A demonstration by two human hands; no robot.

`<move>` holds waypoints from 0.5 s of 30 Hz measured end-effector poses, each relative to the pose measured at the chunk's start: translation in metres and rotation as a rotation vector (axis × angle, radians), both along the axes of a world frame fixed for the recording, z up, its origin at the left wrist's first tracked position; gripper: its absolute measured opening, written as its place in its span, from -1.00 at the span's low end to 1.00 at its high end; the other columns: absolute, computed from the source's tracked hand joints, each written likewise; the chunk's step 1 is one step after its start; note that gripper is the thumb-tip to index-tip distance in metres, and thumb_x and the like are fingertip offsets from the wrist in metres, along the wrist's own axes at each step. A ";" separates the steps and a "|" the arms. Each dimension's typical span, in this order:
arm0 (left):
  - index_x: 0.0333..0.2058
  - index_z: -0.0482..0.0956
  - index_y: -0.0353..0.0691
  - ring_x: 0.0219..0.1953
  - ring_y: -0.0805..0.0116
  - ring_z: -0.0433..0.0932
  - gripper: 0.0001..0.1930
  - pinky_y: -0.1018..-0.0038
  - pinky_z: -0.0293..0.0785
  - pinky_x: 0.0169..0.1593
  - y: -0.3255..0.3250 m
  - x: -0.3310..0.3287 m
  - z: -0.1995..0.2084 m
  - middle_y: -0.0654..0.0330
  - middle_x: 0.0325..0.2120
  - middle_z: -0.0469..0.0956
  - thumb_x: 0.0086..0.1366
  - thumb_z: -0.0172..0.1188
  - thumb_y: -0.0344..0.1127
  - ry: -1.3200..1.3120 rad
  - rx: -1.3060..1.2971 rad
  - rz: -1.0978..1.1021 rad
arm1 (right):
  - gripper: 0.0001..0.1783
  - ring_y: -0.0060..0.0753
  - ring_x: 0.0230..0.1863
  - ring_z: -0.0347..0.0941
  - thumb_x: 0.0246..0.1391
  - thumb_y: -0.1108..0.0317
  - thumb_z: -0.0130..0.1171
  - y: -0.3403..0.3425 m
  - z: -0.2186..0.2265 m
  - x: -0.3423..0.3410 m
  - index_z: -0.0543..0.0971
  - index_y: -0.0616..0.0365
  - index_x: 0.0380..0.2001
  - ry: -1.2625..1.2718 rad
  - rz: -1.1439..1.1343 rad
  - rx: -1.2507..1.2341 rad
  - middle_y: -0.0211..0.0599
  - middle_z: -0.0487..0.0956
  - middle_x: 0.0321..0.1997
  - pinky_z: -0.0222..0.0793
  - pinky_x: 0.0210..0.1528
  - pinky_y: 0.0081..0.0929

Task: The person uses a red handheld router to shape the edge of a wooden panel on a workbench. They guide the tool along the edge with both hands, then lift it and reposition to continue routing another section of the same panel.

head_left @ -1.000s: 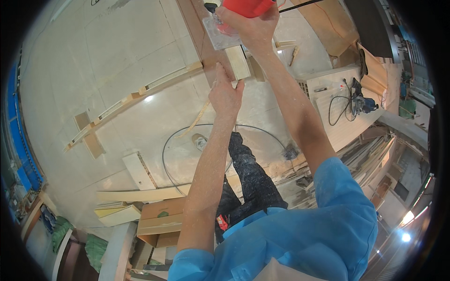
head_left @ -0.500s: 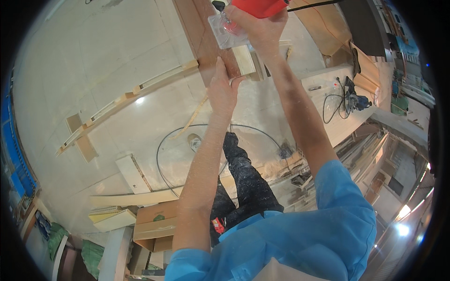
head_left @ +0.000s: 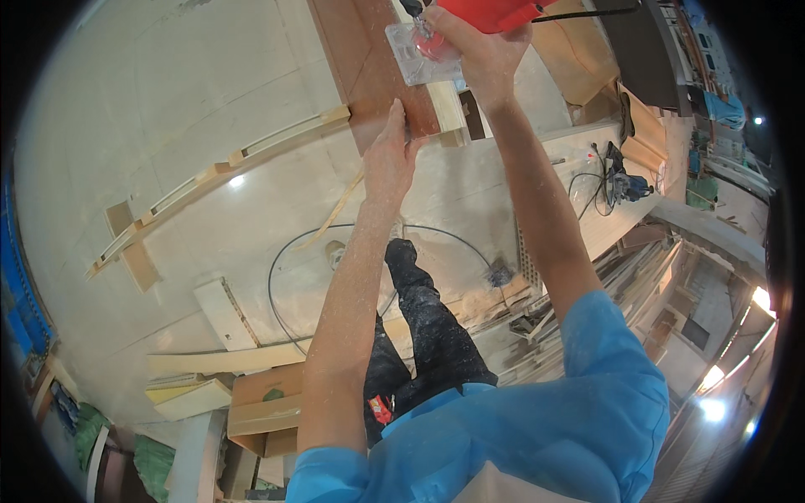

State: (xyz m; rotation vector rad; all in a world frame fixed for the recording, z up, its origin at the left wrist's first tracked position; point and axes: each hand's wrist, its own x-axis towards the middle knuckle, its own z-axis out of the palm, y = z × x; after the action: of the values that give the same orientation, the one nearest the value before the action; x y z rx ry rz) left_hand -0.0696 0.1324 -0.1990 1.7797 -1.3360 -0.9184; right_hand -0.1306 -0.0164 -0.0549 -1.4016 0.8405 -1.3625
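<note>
At the top of the head view, my right hand [head_left: 495,63] is closed around a red power tool with a clear base plate [head_left: 412,60], which looks like a trim router. The tool's upper part is cut off by the picture's edge. Its plate sits at the right edge of a long reddish-brown board [head_left: 369,75], over pale wood strips [head_left: 447,105] beside the board. My left hand [head_left: 392,159] lies at the board's near end, fingers stretched forward on the surface and thumb apart at the end edge.
A long jointed wood strip [head_left: 226,172] runs leftward from the board. A dark cable [head_left: 270,293] loops on the floor around my legs. A cardboard box [head_left: 264,411] stands at lower left; a blue corded tool [head_left: 629,186] lies at right, above stacked wood offcuts [head_left: 620,277].
My right hand and the red router have shifted slightly right along with the view. The pale strips beside the board show from a changed angle. My left hand stays at the board's near end.
</note>
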 end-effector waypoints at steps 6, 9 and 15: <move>0.42 0.20 -0.31 -0.05 -0.07 0.67 -0.16 0.15 0.59 -0.05 0.000 0.000 -0.001 -0.16 -0.01 0.64 0.28 0.38 -0.11 -0.029 -0.013 0.001 | -0.49 -0.60 -0.37 0.55 -0.09 0.45 0.50 0.000 0.001 0.000 0.55 0.13 -0.04 0.048 -0.022 -0.031 -0.50 0.60 -0.30 0.55 -0.32 -0.54; 0.42 0.21 -0.30 -0.06 -0.07 0.67 -0.16 0.15 0.59 -0.05 0.000 0.000 -0.001 -0.16 -0.01 0.64 0.28 0.38 -0.10 -0.016 -0.017 0.003 | -0.52 -0.60 -0.35 0.55 -0.08 0.44 0.49 0.003 0.005 -0.001 0.55 0.14 -0.06 0.073 -0.015 -0.047 -0.50 0.60 -0.29 0.55 -0.30 -0.52; 0.41 0.23 -0.30 -0.08 -0.08 0.67 -0.17 0.16 0.59 -0.05 0.000 0.001 0.000 -0.16 -0.05 0.64 0.28 0.39 -0.10 -0.026 -0.049 0.017 | -0.54 -0.58 -0.37 0.55 -0.08 0.44 0.48 0.007 0.007 -0.001 0.54 0.15 -0.07 0.110 -0.053 0.030 -0.48 0.60 -0.31 0.55 -0.31 -0.52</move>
State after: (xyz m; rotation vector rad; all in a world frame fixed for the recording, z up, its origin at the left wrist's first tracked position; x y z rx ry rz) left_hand -0.0682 0.1328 -0.1993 1.7686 -1.3469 -0.8487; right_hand -0.1321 -0.0099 -0.0480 -1.4506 0.9725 -1.3168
